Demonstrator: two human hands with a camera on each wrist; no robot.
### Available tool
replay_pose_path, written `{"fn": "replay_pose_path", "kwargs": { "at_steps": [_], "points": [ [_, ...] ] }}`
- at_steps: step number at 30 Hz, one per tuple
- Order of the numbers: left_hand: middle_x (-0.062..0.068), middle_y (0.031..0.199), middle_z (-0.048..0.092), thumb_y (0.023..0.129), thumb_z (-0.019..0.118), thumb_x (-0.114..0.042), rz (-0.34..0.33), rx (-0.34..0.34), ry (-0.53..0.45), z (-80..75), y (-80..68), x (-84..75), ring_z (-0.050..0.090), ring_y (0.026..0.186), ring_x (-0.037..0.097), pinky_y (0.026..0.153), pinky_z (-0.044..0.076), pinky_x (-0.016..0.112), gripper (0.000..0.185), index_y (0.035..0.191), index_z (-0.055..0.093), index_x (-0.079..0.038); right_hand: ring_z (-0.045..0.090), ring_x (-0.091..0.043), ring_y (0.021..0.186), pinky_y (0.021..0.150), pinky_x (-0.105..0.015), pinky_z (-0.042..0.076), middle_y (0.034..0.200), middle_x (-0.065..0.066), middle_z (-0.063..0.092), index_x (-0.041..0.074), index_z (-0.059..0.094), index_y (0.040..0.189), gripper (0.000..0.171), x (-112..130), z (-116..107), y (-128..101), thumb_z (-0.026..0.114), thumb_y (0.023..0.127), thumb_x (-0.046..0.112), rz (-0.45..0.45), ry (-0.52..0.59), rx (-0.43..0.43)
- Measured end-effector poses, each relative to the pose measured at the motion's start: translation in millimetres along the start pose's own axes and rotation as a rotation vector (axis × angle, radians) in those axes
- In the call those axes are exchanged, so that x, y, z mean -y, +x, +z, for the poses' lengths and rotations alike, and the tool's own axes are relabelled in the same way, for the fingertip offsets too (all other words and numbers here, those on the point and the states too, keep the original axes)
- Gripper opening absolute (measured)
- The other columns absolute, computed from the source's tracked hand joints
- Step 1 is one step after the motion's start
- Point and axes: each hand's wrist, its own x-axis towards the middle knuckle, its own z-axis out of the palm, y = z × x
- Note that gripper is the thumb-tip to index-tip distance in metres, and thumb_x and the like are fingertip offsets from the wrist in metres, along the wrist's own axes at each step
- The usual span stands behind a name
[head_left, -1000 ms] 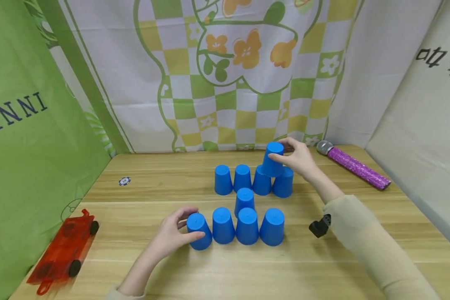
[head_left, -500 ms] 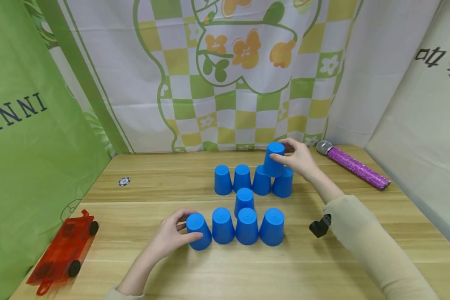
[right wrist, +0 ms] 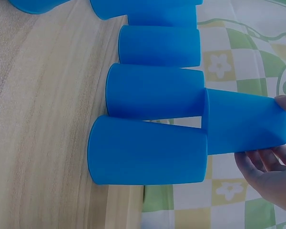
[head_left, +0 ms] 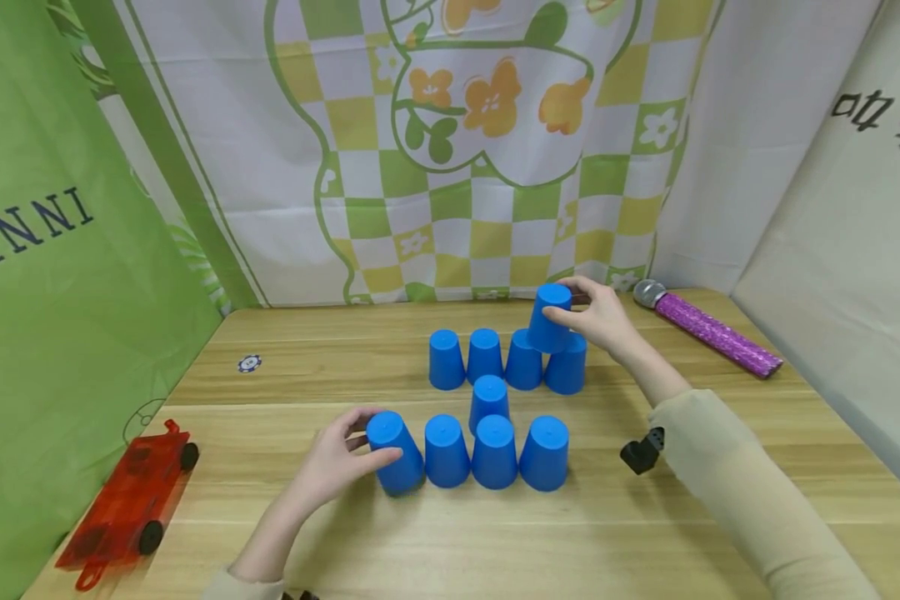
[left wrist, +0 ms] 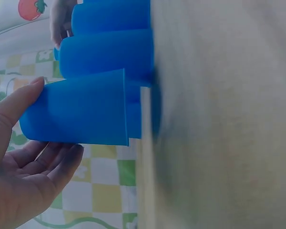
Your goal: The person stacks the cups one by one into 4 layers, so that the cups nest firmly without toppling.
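The left hand point(head_left: 330, 467) gripped the leftmost blue cup point(head_left: 394, 454) of the near row, thumb on the side toward the person and fingers curled round the far side. That cup stood mouth down, closed base up, its long axis leaning a little to the left, and the left wrist view showed its rim lifted off the bench point(head_left: 570, 533) on one side. Just to its right three more near-row cups point(head_left: 495, 452) stood upside down in a line, touching or almost touching, their axes upright. A single cup point(head_left: 489, 398) stood inverted just behind them.

The right hand point(head_left: 600, 318) grasped the upper cup point(head_left: 549, 317) by its closed end, with fingers behind and thumb in front. This cup was also mouth down, its long axis near vertical with a slight tilt, and its rim sat on the closed bases of the two rightmost cups of the far row point(head_left: 506, 360); the right wrist view showed it bridging those two. The far row held four inverted cups side by side.

At the bench's right rear lay a purple microphone point(head_left: 708, 329), its head toward the back curtain. A red toy car point(head_left: 123, 510) lay at the left edge, a small round chip point(head_left: 249, 363) farther back, and a black object point(head_left: 639, 454) beside the right sleeve.
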Motion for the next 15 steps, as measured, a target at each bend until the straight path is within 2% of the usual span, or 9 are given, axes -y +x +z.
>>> {"fn": "replay_pose_path", "kwargs": {
  "at_steps": [7,15],
  "points": [
    [0.011,0.113,0.062,0.078,0.078,-0.022,0.076,-0.076,0.011,-17.6,8.4,-20.6,0.057,0.108,0.026,0.096,0.050,0.046,0.048,0.118,0.057,-0.007,0.047,-0.040,0.124,0.092,-0.051,0.049,0.132,-0.023,0.051,0.001,0.045,0.133,0.056,-0.6,1.6,0.8,0.065,0.089,0.028,-0.002,-0.002,0.005],
    [0.013,0.115,0.061,0.079,0.076,-0.019,0.156,-0.148,0.000,-33.3,24.2,-53.4,0.058,0.108,0.026,0.097,0.049,0.046,0.049,0.122,0.055,-0.005,0.046,-0.039,0.126,0.096,-0.052,0.046,0.134,-0.022,0.050,0.003,0.045,0.134,0.058,-3.0,-0.2,-0.9,0.066,0.088,0.031,-0.007,0.014,-0.002]
  ]
}}
